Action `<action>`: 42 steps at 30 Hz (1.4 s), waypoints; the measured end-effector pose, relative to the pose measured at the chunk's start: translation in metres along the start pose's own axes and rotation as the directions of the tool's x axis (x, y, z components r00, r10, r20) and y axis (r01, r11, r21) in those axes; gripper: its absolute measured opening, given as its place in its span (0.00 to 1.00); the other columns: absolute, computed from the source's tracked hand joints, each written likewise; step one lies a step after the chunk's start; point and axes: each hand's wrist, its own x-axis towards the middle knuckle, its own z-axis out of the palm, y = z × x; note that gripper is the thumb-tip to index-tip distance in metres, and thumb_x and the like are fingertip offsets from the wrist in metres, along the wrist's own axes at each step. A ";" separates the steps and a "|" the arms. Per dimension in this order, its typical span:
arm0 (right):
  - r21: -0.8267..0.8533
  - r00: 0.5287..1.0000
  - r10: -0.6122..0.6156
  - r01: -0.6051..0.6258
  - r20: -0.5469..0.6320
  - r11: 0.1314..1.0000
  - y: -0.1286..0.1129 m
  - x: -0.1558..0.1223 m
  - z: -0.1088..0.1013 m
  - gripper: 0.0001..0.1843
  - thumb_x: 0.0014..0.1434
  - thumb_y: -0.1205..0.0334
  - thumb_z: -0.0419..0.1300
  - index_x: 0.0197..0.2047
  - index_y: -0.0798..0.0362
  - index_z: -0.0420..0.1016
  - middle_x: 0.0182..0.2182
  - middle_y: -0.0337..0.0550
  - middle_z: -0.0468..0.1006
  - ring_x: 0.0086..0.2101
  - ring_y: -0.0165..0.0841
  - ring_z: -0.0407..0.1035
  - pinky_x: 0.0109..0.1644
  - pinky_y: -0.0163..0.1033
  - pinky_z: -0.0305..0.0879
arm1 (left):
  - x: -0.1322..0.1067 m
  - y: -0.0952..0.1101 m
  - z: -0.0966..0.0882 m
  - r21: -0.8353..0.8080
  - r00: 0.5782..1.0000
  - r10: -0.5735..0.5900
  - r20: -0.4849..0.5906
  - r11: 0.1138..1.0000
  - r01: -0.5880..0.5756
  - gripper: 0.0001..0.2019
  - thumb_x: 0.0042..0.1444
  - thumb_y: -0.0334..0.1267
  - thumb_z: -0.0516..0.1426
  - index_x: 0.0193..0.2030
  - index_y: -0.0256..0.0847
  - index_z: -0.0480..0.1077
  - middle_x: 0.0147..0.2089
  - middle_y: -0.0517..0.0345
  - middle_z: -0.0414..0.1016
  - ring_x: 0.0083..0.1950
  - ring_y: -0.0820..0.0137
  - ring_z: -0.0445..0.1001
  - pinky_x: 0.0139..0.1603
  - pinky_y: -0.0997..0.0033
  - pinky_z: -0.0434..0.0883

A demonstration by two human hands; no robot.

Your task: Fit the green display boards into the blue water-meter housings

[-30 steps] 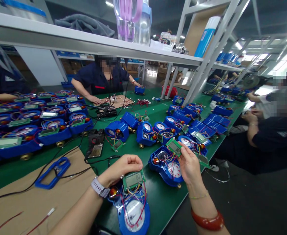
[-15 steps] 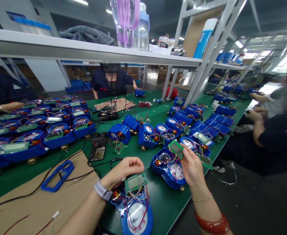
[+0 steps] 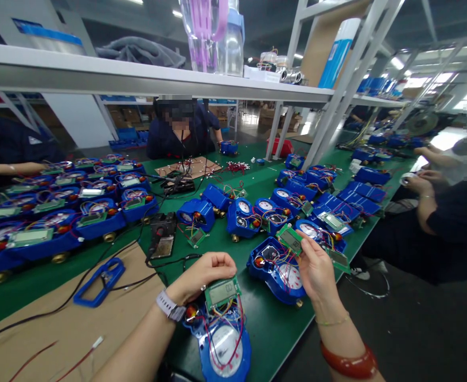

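My left hand (image 3: 208, 271) is closed on the upper edge of a green circuit board with an LCD (image 3: 222, 293), whose screen shows dark digits. Coloured wires run from that board to a blue meter (image 3: 246, 361) with a round white dial, just below it. In my right hand (image 3: 317, 269), pinched by its right end, is a second green LCD circuit board (image 3: 289, 239). It hangs over another blue meter (image 3: 271, 278), which lies on the green tabletop (image 3: 259, 331) with wires leading up to the board.
Rows of blue meters (image 3: 86, 225) fill the left side, and more (image 3: 243, 217) stand beyond my hands. A blue frame (image 3: 98, 284) lies on cardboard (image 3: 130, 318), near a black device (image 3: 162, 233) with cables. A shelf (image 3: 138, 79) spans overhead. Co-workers sit opposite and at right.
The digits on the LCD in my left hand look different. Both hands keep their boards in nearly the same place, while the whole view has shifted slightly.
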 end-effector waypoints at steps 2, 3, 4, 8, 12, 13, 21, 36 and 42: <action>-0.001 1.000 -0.006 0.006 -0.002 1.000 0.000 0.000 0.000 0.23 0.41 0.53 0.73 0.42 0.50 0.80 0.36 0.41 0.82 0.38 0.37 0.74 0.47 0.44 0.68 | 0.000 0.000 0.000 -0.005 1.000 0.002 -0.002 1.000 -0.002 0.17 0.43 0.46 0.68 0.30 0.35 0.70 0.24 0.64 0.68 0.23 0.81 0.63 0.25 0.80 0.58; -0.002 1.000 -0.008 0.008 -0.003 1.000 0.001 0.000 0.000 0.23 0.41 0.53 0.72 0.42 0.50 0.80 0.37 0.41 0.82 0.38 0.37 0.74 0.47 0.44 0.68 | 0.000 0.001 0.000 -0.006 1.000 0.003 -0.003 1.000 -0.003 0.17 0.42 0.46 0.68 0.30 0.35 0.70 0.24 0.64 0.68 0.23 0.81 0.63 0.25 0.80 0.58; -0.004 1.000 -0.011 0.011 -0.004 1.000 0.001 0.000 0.000 0.23 0.41 0.53 0.73 0.42 0.50 0.80 0.37 0.41 0.82 0.38 0.36 0.74 0.47 0.44 0.68 | 0.000 0.002 0.000 -0.007 1.000 0.005 -0.004 1.000 -0.005 0.17 0.42 0.46 0.68 0.29 0.35 0.70 0.23 0.64 0.68 0.23 0.80 0.62 0.25 0.80 0.58; -0.012 1.000 -0.021 0.020 -0.003 1.000 0.001 0.000 0.000 0.22 0.43 0.54 0.72 0.42 0.50 0.80 0.37 0.42 0.82 0.41 0.38 0.74 0.51 0.46 0.66 | -0.001 0.006 0.002 -0.009 1.000 0.006 -0.006 1.000 -0.006 0.19 0.39 0.47 0.69 0.28 0.34 0.71 0.23 0.64 0.68 0.24 0.80 0.62 0.25 0.79 0.58; -0.013 1.000 -0.016 0.016 0.005 1.000 0.000 -0.001 0.000 0.20 0.43 0.55 0.71 0.41 0.50 0.79 0.35 0.43 0.82 0.41 0.41 0.74 0.53 0.51 0.66 | -0.002 0.008 0.003 -0.011 1.000 0.003 -0.009 1.000 -0.003 0.19 0.38 0.48 0.69 0.28 0.35 0.71 0.23 0.64 0.68 0.24 0.79 0.63 0.25 0.78 0.58; -0.013 1.000 -0.014 0.014 0.003 1.000 0.000 -0.001 0.001 0.20 0.43 0.55 0.71 0.41 0.50 0.79 0.35 0.43 0.82 0.41 0.42 0.75 0.53 0.51 0.66 | -0.002 0.008 0.003 -0.011 1.000 0.003 -0.008 1.000 -0.003 0.19 0.38 0.48 0.69 0.28 0.35 0.71 0.23 0.64 0.68 0.24 0.79 0.63 0.25 0.78 0.59; -0.028 1.000 -0.020 0.020 -0.001 0.999 0.001 0.000 0.000 0.21 0.42 0.54 0.72 0.41 0.50 0.79 0.34 0.42 0.82 0.40 0.40 0.75 0.52 0.50 0.67 | -0.002 0.008 0.004 -0.005 1.000 0.009 0.001 1.000 -0.009 0.19 0.39 0.48 0.69 0.27 0.35 0.71 0.22 0.64 0.67 0.24 0.79 0.63 0.25 0.78 0.58; -0.044 0.999 -0.047 0.047 0.013 0.998 0.000 -0.001 0.001 0.20 0.44 0.54 0.70 0.41 0.51 0.79 0.36 0.43 0.81 0.43 0.42 0.74 0.53 0.52 0.66 | -0.002 0.007 0.003 -0.006 1.000 0.018 0.012 1.000 -0.018 0.19 0.39 0.47 0.69 0.27 0.35 0.70 0.22 0.65 0.66 0.23 0.80 0.61 0.25 0.77 0.56; -0.036 0.999 -0.047 0.047 0.010 0.998 -0.001 -0.001 0.002 0.21 0.42 0.54 0.71 0.41 0.52 0.79 0.35 0.44 0.82 0.43 0.42 0.74 0.54 0.52 0.66 | -0.002 0.008 0.004 -0.004 1.000 0.016 0.007 1.000 -0.016 0.19 0.39 0.47 0.69 0.26 0.35 0.70 0.21 0.65 0.67 0.23 0.80 0.61 0.25 0.78 0.57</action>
